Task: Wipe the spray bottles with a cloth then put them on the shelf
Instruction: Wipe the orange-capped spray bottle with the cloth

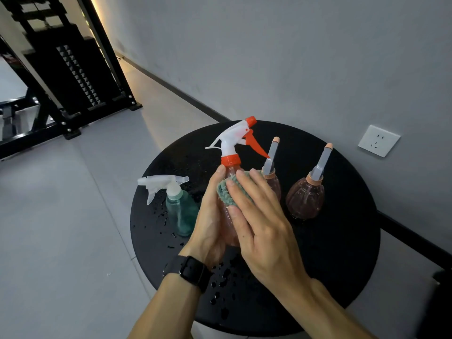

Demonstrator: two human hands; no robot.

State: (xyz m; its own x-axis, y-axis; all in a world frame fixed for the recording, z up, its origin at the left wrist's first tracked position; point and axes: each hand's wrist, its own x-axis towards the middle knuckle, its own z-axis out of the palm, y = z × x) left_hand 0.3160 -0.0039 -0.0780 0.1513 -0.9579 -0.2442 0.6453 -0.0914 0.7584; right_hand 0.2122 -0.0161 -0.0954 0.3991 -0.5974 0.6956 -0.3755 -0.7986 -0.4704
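My left hand grips the pinkish body of a spray bottle with a white and red trigger head, held upright over the round black table. My right hand presses a green cloth against the bottle's front with straight fingers. A teal spray bottle with a white trigger stands to the left of my hands. Two pink ribbed bottles with grey nozzles, one partly behind my right hand and one further right, stand at the back of the table.
Water drops lie on the wet tabletop near my wrists and around the teal bottle. A grey wall with a white socket is right behind the table. A black metal rack stands at the far left on the grey floor.
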